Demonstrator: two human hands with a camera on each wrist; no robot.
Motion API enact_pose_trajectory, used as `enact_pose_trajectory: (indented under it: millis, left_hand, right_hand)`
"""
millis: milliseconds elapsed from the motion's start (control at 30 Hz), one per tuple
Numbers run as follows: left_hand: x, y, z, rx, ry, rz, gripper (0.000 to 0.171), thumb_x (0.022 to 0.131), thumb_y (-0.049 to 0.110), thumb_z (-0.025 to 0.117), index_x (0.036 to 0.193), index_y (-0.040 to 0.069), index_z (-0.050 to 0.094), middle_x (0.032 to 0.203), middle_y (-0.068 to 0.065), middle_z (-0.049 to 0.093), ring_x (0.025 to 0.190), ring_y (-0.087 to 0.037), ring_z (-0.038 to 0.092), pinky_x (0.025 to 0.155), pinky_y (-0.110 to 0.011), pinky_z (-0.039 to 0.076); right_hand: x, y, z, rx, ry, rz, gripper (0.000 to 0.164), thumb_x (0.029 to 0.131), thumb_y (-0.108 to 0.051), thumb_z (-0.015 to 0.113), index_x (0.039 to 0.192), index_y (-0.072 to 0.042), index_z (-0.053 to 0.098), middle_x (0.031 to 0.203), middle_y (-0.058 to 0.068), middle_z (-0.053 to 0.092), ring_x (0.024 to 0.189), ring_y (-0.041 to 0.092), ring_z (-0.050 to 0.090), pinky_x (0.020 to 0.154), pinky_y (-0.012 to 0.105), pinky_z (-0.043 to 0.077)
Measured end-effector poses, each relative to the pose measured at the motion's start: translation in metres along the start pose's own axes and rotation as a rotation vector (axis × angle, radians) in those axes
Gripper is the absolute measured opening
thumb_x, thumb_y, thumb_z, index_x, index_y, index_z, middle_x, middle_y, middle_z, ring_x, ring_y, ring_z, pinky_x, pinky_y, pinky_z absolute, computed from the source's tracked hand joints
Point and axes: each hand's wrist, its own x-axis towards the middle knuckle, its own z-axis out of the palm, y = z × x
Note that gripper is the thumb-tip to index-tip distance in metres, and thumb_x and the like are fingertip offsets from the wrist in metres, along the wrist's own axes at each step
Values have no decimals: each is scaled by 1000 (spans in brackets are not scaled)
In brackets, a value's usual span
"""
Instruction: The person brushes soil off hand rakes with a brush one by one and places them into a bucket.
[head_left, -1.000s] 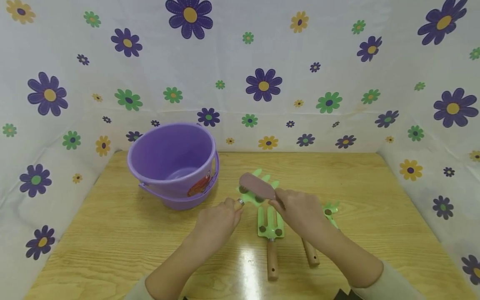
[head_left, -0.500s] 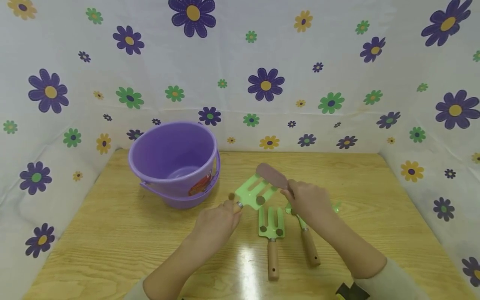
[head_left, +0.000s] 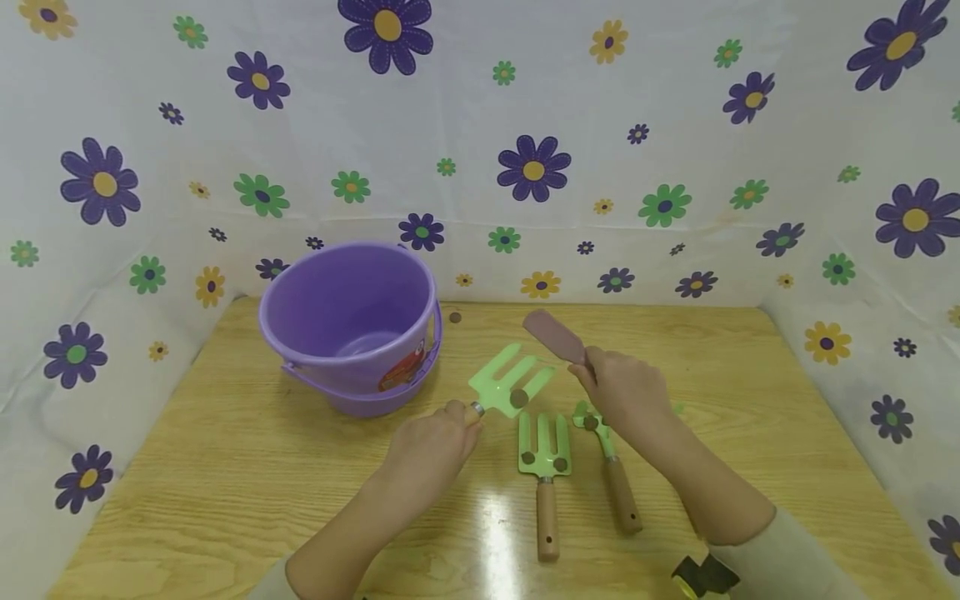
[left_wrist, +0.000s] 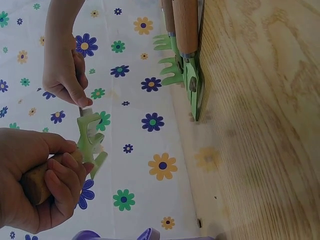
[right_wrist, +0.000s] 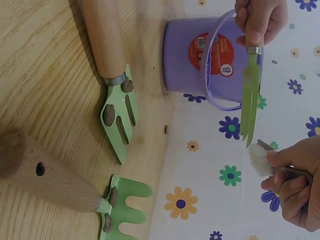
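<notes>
My left hand (head_left: pixel 431 454) grips the wooden handle of a green garden fork (head_left: pixel 498 392), raised above the table with one brown lump (head_left: pixel 519 398) near its base. My right hand (head_left: pixel 628 390) holds a brush by its handle, its mauve back (head_left: pixel 553 335) facing up. White bristles (right_wrist: pixel 260 159) show in the right wrist view, close to the fork's tips but apart from them. A second garden fork (head_left: pixel 546 467) with two brown lumps lies on the table below. To its right is a green hand rake (head_left: pixel 600 425), also with brown lumps, partly behind my right hand.
A purple bucket (head_left: pixel 348 362) stands at the back left, its handle hanging down. One brown lump (head_left: pixel 455 317) lies beside it. Another bit of green (head_left: pixel 678 409) shows past my right forearm. Flower-patterned cloth (head_left: pixel 480 117) walls the back and sides.
The brush has moved up and right, off the raised fork. One of the fork's two lumps has come off, and a lump now lies on the table by the bucket.
</notes>
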Motion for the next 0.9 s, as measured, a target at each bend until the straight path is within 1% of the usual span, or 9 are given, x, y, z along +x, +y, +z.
enact_pose_trajectory:
  millis: [167,267,367,567,733,800,900]
  left_hand:
    - [0,0,1,15,-1,-3,32,91,25,62,72,2,51,54,0,39,40,-9,34,32,-19,29]
    - [0,0,2,26,19,0,32,90,25,63,71,3,51,54,1,39,40,-9,34,32,-20,29]
    - [-1,0,4,34,41,9,32,90,25,64,70,4,50,53,1,38,39,-8,33,32,-19,29]
    - [-1,1,6,46,37,20,33,90,25,64,68,5,49,52,3,35,38,-7,30,32,-18,27]
    - [0,3,4,19,42,15,33,91,23,63,68,6,47,52,2,36,39,-7,31,31,-17,27]
    - [1,3,4,11,42,14,33,91,23,63,68,6,47,52,3,35,39,-6,30,31,-17,27]
    - [2,4,3,11,40,19,33,91,23,63,68,6,47,52,3,36,39,-6,31,32,-18,28]
  right_hand:
    - [-3,-4,-5,13,10,-15,25,91,-26,64,82,-2,63,56,2,54,43,12,42,35,24,35]
    - [-7,-9,-10,31,28,-42,25,91,-25,64,79,-3,62,54,0,52,42,10,41,35,21,33]
    - [-11,-15,-15,44,45,-71,24,90,-25,64,80,-4,63,54,-1,52,42,8,39,35,19,31]
    - [-18,-28,-24,35,90,-158,23,89,-24,66,77,-5,61,53,-2,50,41,6,36,34,16,27]
    - [-24,-36,-28,56,125,-241,23,88,-22,68,76,-5,60,54,-2,52,42,4,34,35,14,25]
    - [-27,-39,-28,63,125,-258,23,88,-22,68,74,-5,59,54,-2,51,42,3,34,35,13,24]
    - [-29,-42,-27,72,98,-261,25,88,-23,67,73,-7,57,53,-4,50,42,2,32,36,11,24]
